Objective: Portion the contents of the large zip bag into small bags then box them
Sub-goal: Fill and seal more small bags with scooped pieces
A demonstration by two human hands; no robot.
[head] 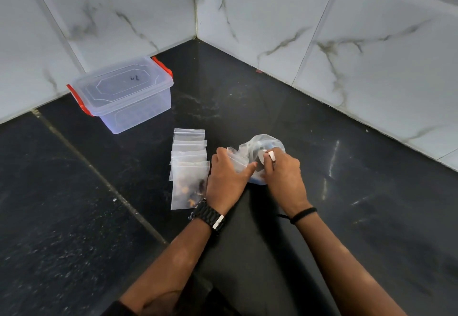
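Observation:
The large clear zip bag (266, 143) lies crumpled on the black counter, with dark and blue contents inside. My left hand (226, 177) pinches a small clear bag (238, 160) by its mouth, just left of the large bag. My right hand (282, 174) pinches a small white piece (271, 155) at the large bag's opening. Left of my hands lies a row of several small zip bags (189, 152); the nearest one (189, 186) holds dark and orange bits. The clear box (124, 92) with red latches stands shut at the back left.
White marble-tiled walls (322, 30) meet in a corner behind the black counter (347, 191). A seam in the counter (99, 172) runs diagonally at the left. A black watch sits on my left wrist, and a black band is on my right.

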